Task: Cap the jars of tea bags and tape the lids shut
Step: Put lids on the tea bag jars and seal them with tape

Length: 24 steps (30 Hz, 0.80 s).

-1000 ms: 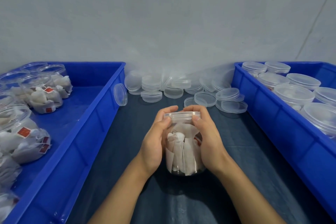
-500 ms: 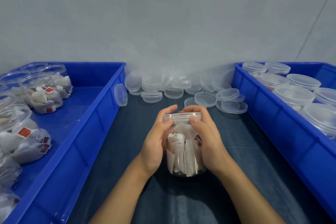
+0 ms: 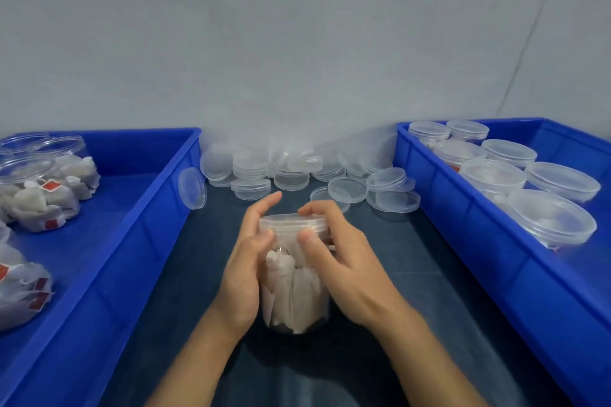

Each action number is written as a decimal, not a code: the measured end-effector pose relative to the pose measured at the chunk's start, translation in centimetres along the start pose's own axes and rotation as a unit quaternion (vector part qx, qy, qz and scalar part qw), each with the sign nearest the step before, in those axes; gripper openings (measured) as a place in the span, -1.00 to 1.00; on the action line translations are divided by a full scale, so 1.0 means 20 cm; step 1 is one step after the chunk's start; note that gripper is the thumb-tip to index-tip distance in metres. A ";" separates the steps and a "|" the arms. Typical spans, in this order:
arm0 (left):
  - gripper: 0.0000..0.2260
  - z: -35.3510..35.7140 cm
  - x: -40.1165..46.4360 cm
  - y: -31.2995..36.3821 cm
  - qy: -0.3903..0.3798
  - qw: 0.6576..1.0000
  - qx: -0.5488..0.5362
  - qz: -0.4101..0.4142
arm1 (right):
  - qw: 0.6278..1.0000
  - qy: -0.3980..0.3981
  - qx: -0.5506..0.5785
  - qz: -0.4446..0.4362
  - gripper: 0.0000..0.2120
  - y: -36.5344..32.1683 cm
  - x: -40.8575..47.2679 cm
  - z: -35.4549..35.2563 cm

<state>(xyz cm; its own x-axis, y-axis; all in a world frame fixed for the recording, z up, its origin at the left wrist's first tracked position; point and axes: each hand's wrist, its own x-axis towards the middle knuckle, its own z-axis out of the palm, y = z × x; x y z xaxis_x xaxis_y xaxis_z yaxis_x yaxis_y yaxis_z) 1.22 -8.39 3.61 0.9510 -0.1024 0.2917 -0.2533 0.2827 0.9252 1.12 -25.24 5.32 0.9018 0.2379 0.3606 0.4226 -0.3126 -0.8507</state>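
Observation:
A clear plastic jar (image 3: 294,294) filled with white tea bags stands on the dark cloth in the middle. A clear lid (image 3: 292,223) sits on its mouth. My left hand (image 3: 246,268) holds the jar's left side, with the thumb at the front just under the lid and the fingers reaching up behind the rim. My right hand (image 3: 337,254) grips the lid, fingers curled over its far edge and thumb on the near edge. I see no tape.
The blue bin (image 3: 142,228) on the left holds uncapped jars of tea bags (image 3: 43,198). Capped jars (image 3: 549,215) fill the blue bin (image 3: 463,228) on the right. Several loose clear lids (image 3: 297,175) are piled against the wall behind the jar.
Both hands have turned on the lid. My left fingers have lifted off the lid's top and straightened behind it, while my right hand has shifted round the rim. The jar stays in place.

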 end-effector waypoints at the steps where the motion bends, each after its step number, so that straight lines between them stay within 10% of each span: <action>1: -0.53 0.00 0.00 0.00 -0.005 1.000 0.006 0.010 | 1.000 0.004 -0.011 -0.002 -0.68 -0.01 0.00 -0.01; 24: -0.83 0.22 0.10 0.01 0.086 0.980 0.177 0.008 | 0.977 0.098 -0.191 0.005 -0.38 -0.26 0.13 -0.31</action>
<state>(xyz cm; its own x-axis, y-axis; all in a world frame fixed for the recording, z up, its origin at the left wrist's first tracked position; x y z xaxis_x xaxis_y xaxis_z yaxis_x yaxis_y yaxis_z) 2.22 -12.65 5.41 0.9546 0.0702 0.2896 -0.2850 -0.0692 0.9560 1.89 -28.79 13.02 0.8904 0.0635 0.4507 0.3819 -0.6429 -0.6639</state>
